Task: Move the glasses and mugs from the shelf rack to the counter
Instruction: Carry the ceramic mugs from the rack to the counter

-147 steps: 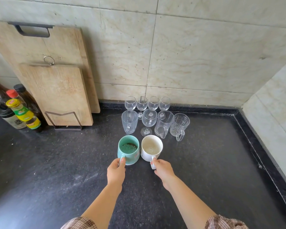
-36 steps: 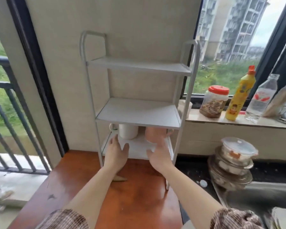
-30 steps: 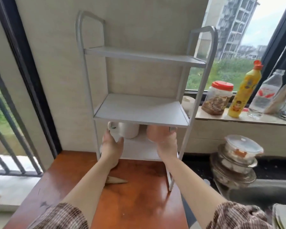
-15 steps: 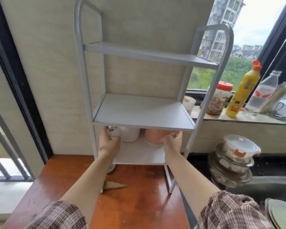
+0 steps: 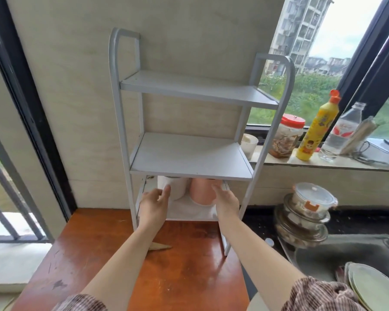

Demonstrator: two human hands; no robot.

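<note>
Reaching into the bottom tier of the shelf rack (image 5: pixel 190 153), both hands at once. Left to right:

- Left hand (image 5: pixel 154 204): fingers (image 5: pixel 165 191) spread and loosely curved, tips at or just touching the near side of the white mug (image 5: pixel 175 187). No closed grip on it, hand holds nothing.
- White mug: stands on the bottom shelf, right behind the left fingertips, upper part hidden by the middle shelf. Handle not visible.
- Pink mug (image 5: pixel 201 191): same shelf, just right of the white one, directly left of the right fingers. Can't tell whether the two mugs touch.
- Right hand (image 5: pixel 226 202): fingers extended, open, lying along the pink mug's right side. Looks like contact, not a wrapped hold. Nothing lifted.

Progress, judged from the rack: top and middle shelves are bare, only these two mugs show on the bottom tier. So the rack looks nearly cleared, and this reads as the last pair. The target counter isn't in view, so what already sits there can't be checked from here.

Left to do: close both grips, pull the mugs out under the middle shelf, carry them over.
</note>
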